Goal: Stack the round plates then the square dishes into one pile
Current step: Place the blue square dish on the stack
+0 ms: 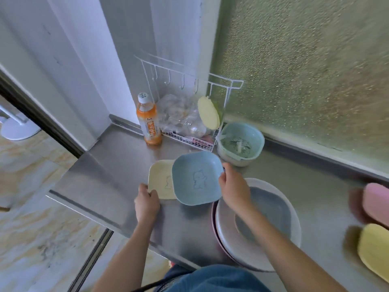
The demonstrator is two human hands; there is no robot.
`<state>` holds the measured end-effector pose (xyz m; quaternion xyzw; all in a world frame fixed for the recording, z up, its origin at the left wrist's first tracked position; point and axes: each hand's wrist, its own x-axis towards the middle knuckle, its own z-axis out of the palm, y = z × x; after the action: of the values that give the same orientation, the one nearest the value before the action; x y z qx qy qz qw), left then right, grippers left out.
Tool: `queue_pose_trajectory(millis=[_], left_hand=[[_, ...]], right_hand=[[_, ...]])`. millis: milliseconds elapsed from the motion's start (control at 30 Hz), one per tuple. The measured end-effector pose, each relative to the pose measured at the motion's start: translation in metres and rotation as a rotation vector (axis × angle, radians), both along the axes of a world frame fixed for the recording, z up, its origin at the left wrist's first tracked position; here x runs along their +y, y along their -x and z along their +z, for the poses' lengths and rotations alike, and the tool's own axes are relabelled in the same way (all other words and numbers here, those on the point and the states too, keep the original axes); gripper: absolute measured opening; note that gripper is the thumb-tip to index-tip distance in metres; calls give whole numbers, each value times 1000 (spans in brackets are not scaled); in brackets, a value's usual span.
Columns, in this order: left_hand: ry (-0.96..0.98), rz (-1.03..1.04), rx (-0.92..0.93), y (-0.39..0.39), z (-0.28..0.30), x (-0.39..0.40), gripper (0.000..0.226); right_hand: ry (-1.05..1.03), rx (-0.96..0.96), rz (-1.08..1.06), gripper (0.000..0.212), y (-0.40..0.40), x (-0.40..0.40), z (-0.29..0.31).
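While the right hand (232,187) grips the right rim of the blue square dish (196,179) in the middle of the frame, the left hand (147,202) pinches the lower left corner of the cream square dish (159,180), which the blue one partly covers. Just right of them, in the lower middle, the pile of round plates (271,209) lies on the steel surface (109,165), partly under the right forearm. At the right edge are a pink dish (376,200) and a yellow dish (373,247), both blurred.
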<state>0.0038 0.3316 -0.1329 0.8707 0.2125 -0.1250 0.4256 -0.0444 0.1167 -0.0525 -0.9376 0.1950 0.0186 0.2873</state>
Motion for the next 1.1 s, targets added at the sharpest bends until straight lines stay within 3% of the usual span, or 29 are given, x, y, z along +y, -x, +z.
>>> queue_pose_trajectory(millis=[233,400,600,933,1100], left_hand=[[21,-129,-11,34,4,-58,15],[15,-95,13,46,7,-74,7],[-30,-62,52,53,9,-77,24],[-14,50,-80,64,27,-89,20],[56,155,-216,70,44,-99,23]], right_hand=[[2,-152,-359,19,90,-69,-5],[-12,-93,-493,29,139,-77,-19],[17,66,-484,60,158,-82,-23],[69,134,-444,60,155,-83,-16],[228,171,-350,57,151,-86,-9]])
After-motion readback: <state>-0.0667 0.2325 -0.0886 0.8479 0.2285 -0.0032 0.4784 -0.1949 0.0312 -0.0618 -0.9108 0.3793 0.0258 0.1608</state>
